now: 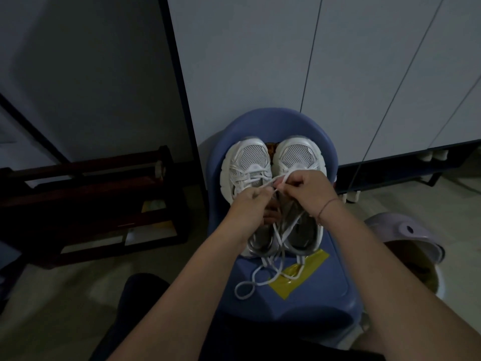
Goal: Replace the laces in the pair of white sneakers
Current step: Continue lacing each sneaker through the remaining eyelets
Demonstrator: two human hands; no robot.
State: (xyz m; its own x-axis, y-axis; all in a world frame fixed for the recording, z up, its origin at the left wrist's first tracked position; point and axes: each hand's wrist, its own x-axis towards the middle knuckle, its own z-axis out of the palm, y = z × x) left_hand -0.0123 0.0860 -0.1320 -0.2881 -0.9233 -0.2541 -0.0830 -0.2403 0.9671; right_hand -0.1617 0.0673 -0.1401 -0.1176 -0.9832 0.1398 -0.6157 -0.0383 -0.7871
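Note:
Two white sneakers stand side by side, toes away from me, on a blue plastic chair (pixel 307 287). The left sneaker (pixel 243 165) has lace crossed through its front eyelets. Over the middle of the right sneaker (pixel 296 155), my left hand (pixel 251 204) and my right hand (pixel 307 190) each pinch a strand of white lace (pixel 276 182) and hold it taut between them. Loose ends of the white lace (pixel 263 280) trail off the heels onto the seat in a loop. My hands hide the middle of both shoes.
A yellow tape patch (pixel 309 267) is stuck on the chair seat. A dark wooden rack (pixel 91 199) stands to the left. White cabinet doors (pixel 286 61) rise behind the chair. A pale lilac basin (pixel 406 235) sits at the right on the floor.

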